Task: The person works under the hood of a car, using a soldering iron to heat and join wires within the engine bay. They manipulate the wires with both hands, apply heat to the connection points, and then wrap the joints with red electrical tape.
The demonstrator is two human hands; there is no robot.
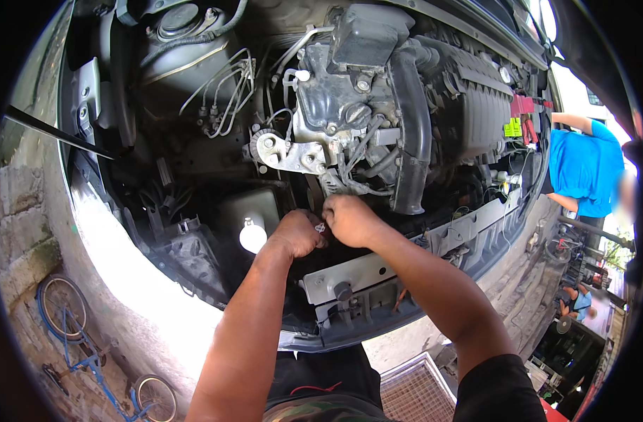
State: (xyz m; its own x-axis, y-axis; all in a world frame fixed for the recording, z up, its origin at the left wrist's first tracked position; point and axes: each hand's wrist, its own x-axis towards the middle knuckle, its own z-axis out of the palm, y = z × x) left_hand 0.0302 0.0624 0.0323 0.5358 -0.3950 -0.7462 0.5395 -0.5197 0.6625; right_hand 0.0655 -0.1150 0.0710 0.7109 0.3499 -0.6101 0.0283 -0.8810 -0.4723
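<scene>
Apparently pinching a small part [320, 228] in left hand [297, 233], near engine [356, 91]; cannot tell right hand's [351, 221] grip (hidden from view). Could lose part into bay [313, 259] through slipping fingers.

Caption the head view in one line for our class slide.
Left hand and right hand close together beside a car engine, near a metal bracket.

"What's that person got on?"

"Black short sleeve [500, 390] at the lower right of the frame. Left hand [298, 232], right hand [353, 221] and forearms [247, 316] are bare."

"And at bottom centre?"

"Black cloth [335, 367] with a thin red cord [318, 388] across it. Below that, a greenish camouflage pattern [325, 410], I think; the edge cuts it off."
</scene>
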